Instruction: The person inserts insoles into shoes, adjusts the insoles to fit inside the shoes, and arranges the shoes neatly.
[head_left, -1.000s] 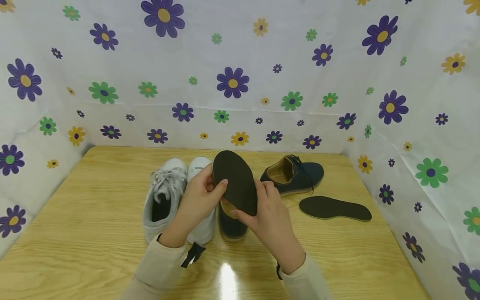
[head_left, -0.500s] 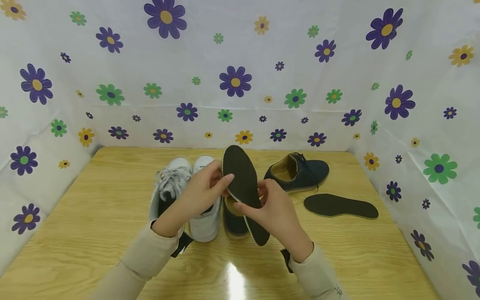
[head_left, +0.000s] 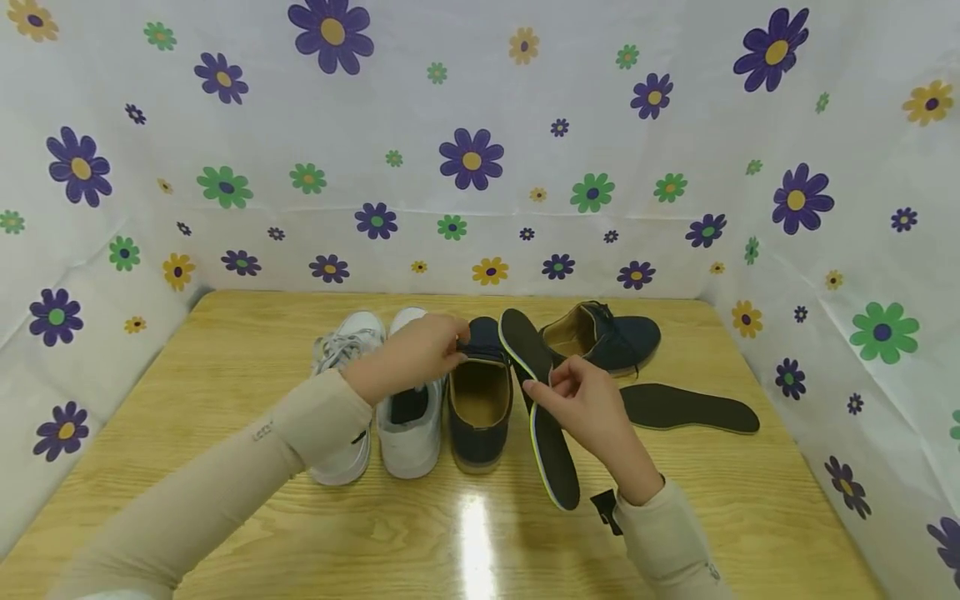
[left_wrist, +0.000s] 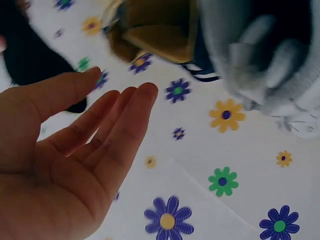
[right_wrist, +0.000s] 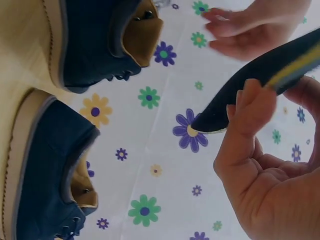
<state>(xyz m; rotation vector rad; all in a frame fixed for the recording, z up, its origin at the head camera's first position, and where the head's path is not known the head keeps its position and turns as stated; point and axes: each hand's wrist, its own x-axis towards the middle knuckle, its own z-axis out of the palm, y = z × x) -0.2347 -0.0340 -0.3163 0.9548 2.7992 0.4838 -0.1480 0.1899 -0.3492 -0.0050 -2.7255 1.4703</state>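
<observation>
My right hand (head_left: 592, 408) pinches a black insole (head_left: 557, 462) near its middle, between thumb and fingers. The insole is raised and slanted, with a yellow-green edge showing in the head view. Over the fronts of the white sneakers and the navy shoe (head_left: 474, 446) reaches my left hand (head_left: 412, 354). Nothing is in it: the left wrist view shows the hand (left_wrist: 85, 145) with fingers extended and thumb apart. The navy shoe points away from me, its tan inside visible. A second navy shoe (head_left: 633, 337) lies turned rightward behind the held insole.
Two white sneakers (head_left: 408, 450) stand left of the middle navy shoe, partly hidden by my left arm. Another black insole (head_left: 690, 410) lies flat on the wooden table (head_left: 187, 467) at the right. Flowered white cloth (head_left: 412, 108) encloses the back and sides.
My left hand has let go of the insole and moved forward toward the middle navy shoe's front. My right hand has carried the insole to the right, uncovering that shoe's opening.
</observation>
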